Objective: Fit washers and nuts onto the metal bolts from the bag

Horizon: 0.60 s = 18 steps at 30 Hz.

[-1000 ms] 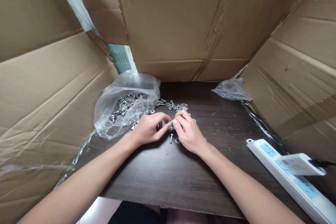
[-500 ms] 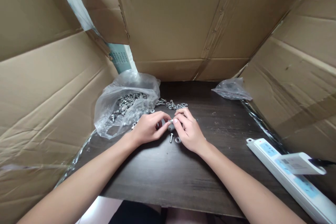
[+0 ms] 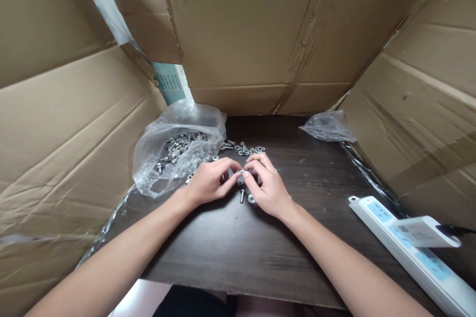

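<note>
My left hand (image 3: 213, 179) and my right hand (image 3: 266, 183) meet fingertip to fingertip over the middle of the table. Between them they pinch a small metal bolt (image 3: 241, 171), mostly covered by the fingers. Whether a nut or washer sits on it is too small to tell. Just below the fingers a loose bolt (image 3: 242, 196) lies on the dark wood. Beside it is a flat washer (image 3: 251, 198), partly hidden by my right hand. Beyond my fingers lies a small heap of washers and nuts (image 3: 250, 150), with a few bolts (image 3: 228, 145) to its left.
An open clear plastic bag (image 3: 148, 151) full of metal fasteners stands at the back left. Another clear bag (image 3: 329, 126) lies at the back right. A white power strip (image 3: 401, 247) with a plugged-in adapter runs along the right. Cardboard walls (image 3: 253, 25) enclose the dark table (image 3: 208, 252).
The right fingertips have shifted slightly on the bolt between my hands. Both hands stay in the same place, and the things on the table have not moved.
</note>
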Available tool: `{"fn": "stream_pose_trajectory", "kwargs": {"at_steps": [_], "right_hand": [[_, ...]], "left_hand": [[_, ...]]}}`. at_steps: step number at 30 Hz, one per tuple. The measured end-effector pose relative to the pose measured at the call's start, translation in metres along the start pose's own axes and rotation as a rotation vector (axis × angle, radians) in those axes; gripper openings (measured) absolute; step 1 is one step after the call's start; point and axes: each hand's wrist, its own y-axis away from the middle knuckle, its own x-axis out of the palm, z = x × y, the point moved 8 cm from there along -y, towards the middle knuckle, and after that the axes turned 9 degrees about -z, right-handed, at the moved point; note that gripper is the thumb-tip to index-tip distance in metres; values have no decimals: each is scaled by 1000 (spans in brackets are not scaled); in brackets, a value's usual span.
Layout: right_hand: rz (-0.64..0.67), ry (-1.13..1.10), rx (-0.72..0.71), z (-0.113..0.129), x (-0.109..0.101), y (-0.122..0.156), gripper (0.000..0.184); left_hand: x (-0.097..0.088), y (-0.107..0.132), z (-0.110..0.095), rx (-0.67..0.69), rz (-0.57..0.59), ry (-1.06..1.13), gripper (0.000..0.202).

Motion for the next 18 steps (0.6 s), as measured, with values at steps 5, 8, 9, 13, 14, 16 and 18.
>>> {"fn": "stream_pose_trajectory", "kwargs": {"at_steps": [5,8,9,13,14,16,18], "right_hand": [[-31,-29,-60,5,-2,1,21],[-16,-23,-54,4,-1,1,17],[-10,-17,-45,4,0,0,14],[15,-7,-17,1,1,1,5],[24,-3,-13,0,2,1,11],[36,8,0,-1,2,1,19],[42,13,16,-3,2,1,17]], "left_hand": [[0,1,2,-15,7,0,11],[0,1,1,-14,7,4,11],[0,1,1,-12,6,4,10],[0,1,1,-11,8,-2,10],[1,1,1,-13,10,-3,10],[1,1,1,-16,14,-4,12],[1,1,1,-14,15,-3,12]]}}
